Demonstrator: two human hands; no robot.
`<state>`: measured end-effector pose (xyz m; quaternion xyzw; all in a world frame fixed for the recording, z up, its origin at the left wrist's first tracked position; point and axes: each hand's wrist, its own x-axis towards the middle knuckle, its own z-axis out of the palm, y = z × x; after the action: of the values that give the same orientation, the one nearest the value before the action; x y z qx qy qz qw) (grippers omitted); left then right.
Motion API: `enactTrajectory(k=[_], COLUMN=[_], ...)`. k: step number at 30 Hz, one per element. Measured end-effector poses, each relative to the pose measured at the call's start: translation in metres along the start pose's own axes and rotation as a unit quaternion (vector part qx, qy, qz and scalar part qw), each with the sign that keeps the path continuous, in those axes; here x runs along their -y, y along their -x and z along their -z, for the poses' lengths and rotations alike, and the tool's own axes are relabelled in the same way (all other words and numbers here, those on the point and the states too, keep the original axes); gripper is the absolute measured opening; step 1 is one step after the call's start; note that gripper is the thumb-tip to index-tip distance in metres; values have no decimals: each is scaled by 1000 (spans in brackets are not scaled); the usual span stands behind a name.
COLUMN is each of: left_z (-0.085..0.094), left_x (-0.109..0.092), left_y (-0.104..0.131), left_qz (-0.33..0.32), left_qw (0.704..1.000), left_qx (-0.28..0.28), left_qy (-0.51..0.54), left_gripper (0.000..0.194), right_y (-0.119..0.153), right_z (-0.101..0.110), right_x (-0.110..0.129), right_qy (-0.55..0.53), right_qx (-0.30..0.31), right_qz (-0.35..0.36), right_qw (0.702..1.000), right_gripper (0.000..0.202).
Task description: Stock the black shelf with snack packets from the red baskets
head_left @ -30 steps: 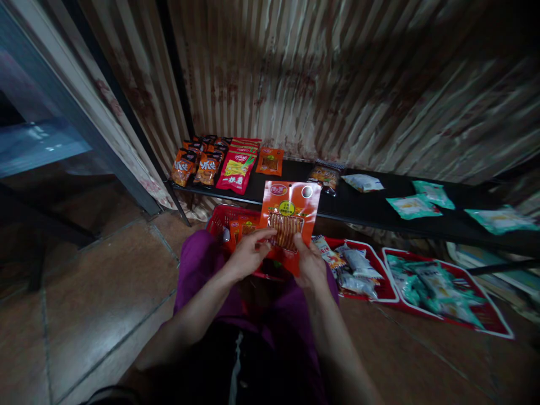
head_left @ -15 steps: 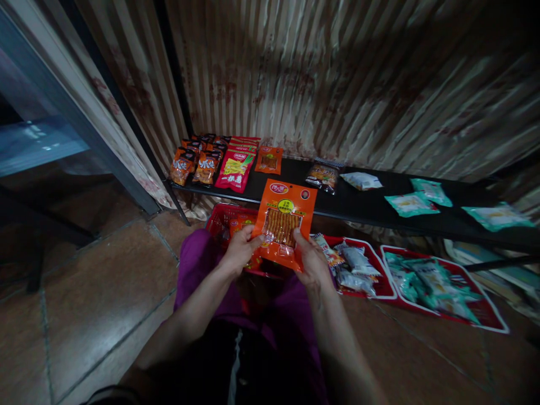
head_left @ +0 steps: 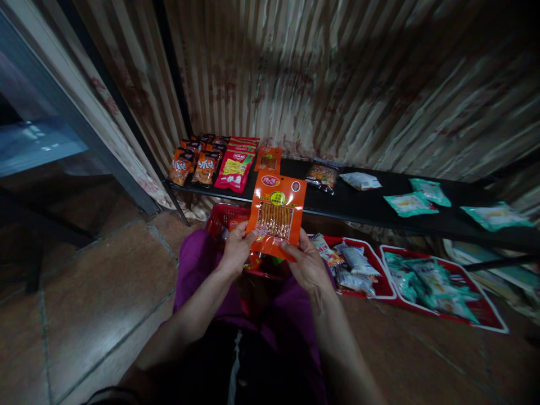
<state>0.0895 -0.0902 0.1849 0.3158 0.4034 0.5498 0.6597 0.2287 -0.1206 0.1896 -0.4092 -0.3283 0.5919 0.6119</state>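
Between my two hands is an orange snack packet (head_left: 276, 216) with a clear window that shows brown sticks inside. My left hand (head_left: 237, 246) pinches its lower left edge, and my right hand (head_left: 307, 261) grips the lower right, thumb on the front. The packet is tilted up, its printed face toward me, above a red basket (head_left: 217, 216) that holds more orange packets. A similar orange packet (head_left: 268, 160) lies on the black shelf (head_left: 358, 205) just behind, beside red snack bags (head_left: 235, 166).
Several orange-and-black snack bags (head_left: 206, 167) fill the shelf's left end. A brown-and-clear bag (head_left: 323, 174), a white packet (head_left: 360, 180) and green packets (head_left: 411, 203) lie farther right. Below stand a basket of white packets (head_left: 358, 264) and a basket of green packets (head_left: 434, 284). A dark metal post (head_left: 172, 67) rises at left.
The orange packet has moved slightly left and toward the shelf, with both hands still on it. My right thumb has shifted lower on its front.
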Motion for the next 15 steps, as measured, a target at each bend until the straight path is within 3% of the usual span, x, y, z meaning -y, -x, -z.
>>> enactTrajectory(k=[9,15], left_z=[2,4], left_x=[0,2], left_y=[0,-5], left_qz=[21,31], left_qw=[1000,999], left_qx=[-2,-4], left_qy=[-13,8], left_gripper=[27,33], right_y=[2,5], right_z=[2,7], right_x=[-1,-1], right_qy=[11,21], right_qx=[-2,30], right_qz=[-23,-42], right_qw=[1000,998], right_gripper=[46,49])
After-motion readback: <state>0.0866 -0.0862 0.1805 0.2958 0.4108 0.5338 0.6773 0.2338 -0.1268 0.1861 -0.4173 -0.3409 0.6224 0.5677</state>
